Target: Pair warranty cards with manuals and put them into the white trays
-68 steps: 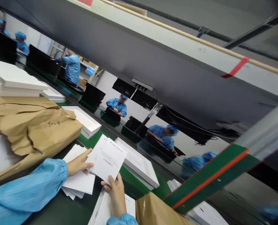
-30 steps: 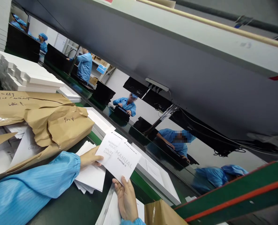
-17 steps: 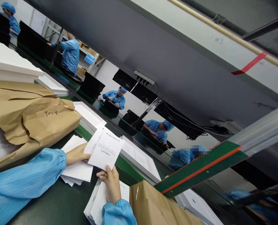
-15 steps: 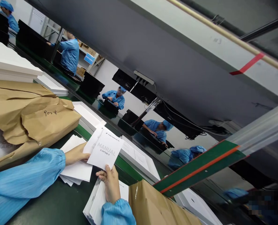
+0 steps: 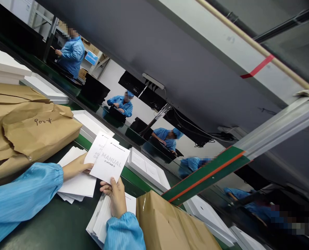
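My left hand (image 5: 77, 167) pinches a white leaflet (image 5: 94, 151) with grey print, partly covered by a manual. That manual (image 5: 110, 163), a white booklet marked "MANUAL" and "HYTAB", is gripped at its lower edge by my right hand (image 5: 118, 198), thumb on the front. The two papers overlap and are tilted. Beneath my left hand lies a loose pile of white papers (image 5: 78, 189) on the dark green work surface (image 5: 58, 225). A stack of white booklets (image 5: 98, 217) stands under my right hand, partly hidden by the hand and sleeve.
A torn brown paper package (image 5: 40, 128) lies at left, and another brown package (image 5: 170, 222) at lower right. Open white boxes (image 5: 147, 168) line the green belt beyond. A green post with an orange stripe (image 5: 206, 175) slants across the right. Co-workers in blue sit across the line.
The view has shifted slightly, moving the scene leftward. The leaflet now shows more from behind the manual, with more of its print visible. Both hands keep their holds.
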`<action>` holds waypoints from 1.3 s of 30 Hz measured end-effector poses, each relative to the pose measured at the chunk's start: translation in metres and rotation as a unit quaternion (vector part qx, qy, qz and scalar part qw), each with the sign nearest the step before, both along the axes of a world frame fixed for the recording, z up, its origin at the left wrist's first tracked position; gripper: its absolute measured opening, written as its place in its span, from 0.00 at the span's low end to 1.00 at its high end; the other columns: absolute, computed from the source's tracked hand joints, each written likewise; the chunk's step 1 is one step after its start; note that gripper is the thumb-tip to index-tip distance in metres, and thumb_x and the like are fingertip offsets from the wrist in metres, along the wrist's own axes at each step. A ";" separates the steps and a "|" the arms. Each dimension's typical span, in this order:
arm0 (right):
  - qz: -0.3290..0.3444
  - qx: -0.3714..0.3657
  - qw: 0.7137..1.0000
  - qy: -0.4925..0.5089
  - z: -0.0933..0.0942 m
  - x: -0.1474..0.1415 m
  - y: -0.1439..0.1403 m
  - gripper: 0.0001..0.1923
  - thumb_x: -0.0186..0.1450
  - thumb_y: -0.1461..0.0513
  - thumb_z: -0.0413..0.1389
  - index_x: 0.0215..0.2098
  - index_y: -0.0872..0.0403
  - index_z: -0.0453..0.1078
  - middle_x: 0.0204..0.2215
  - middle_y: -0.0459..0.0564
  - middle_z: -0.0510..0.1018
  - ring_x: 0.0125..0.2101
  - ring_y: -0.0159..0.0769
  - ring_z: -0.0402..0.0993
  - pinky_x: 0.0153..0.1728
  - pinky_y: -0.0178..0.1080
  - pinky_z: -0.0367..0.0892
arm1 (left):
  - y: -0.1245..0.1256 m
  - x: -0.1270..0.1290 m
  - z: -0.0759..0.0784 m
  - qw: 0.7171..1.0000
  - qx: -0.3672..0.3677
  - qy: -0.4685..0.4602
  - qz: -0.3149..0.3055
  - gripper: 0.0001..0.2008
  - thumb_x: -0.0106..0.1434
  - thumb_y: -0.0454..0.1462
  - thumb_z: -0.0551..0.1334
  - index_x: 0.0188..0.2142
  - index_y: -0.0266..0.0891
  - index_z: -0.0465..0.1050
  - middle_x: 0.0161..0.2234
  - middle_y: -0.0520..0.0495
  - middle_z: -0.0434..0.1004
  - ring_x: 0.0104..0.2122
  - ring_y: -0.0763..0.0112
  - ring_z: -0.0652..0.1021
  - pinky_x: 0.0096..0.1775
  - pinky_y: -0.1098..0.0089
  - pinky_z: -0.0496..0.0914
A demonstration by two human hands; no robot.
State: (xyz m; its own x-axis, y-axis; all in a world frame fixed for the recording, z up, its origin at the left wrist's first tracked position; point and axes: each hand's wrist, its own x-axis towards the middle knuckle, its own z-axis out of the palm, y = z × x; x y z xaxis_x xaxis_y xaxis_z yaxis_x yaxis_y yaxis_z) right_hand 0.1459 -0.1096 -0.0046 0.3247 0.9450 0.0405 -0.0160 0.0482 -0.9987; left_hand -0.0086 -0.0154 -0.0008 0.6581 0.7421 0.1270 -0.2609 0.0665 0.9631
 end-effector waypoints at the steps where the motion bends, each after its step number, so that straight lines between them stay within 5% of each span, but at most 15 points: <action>1: -0.001 0.001 1.000 0.000 0.000 0.000 0.000 0.21 0.55 0.52 0.49 0.39 0.59 0.55 0.20 0.50 0.73 0.17 0.28 0.68 0.16 0.26 0.59 | 0.000 0.000 0.000 1.000 -0.005 0.003 -0.001 0.32 0.48 0.40 0.57 0.51 0.38 0.46 0.43 0.43 0.67 0.35 0.64 0.71 0.34 0.67 0.67; 12: -0.008 0.008 1.000 0.004 -0.009 0.004 0.004 0.27 0.52 0.47 0.48 0.40 0.60 0.55 0.19 0.50 0.72 0.17 0.29 0.68 0.15 0.27 0.59 | 0.001 0.000 -0.004 1.000 -0.015 0.000 0.024 0.32 0.51 0.41 0.55 0.53 0.38 0.44 0.50 0.40 0.58 0.41 0.61 0.68 0.34 0.66 0.67; 22: -0.006 0.009 1.000 -0.008 -0.009 0.005 0.004 0.26 0.52 0.47 0.48 0.38 0.59 0.57 0.19 0.50 0.72 0.17 0.29 0.68 0.15 0.27 0.60 | 0.001 0.000 -0.003 1.000 0.014 0.008 0.024 0.31 0.51 0.39 0.55 0.53 0.38 0.45 0.47 0.40 0.62 0.35 0.64 0.70 0.31 0.68 0.67; 39: -0.007 0.009 1.000 -0.011 -0.008 0.004 0.004 0.25 0.52 0.47 0.48 0.38 0.59 0.58 0.19 0.49 0.72 0.17 0.28 0.68 0.16 0.27 0.61 | -0.001 -0.001 0.001 1.000 0.001 0.008 0.021 0.32 0.49 0.40 0.55 0.52 0.37 0.46 0.48 0.40 0.61 0.40 0.60 0.69 0.34 0.66 0.68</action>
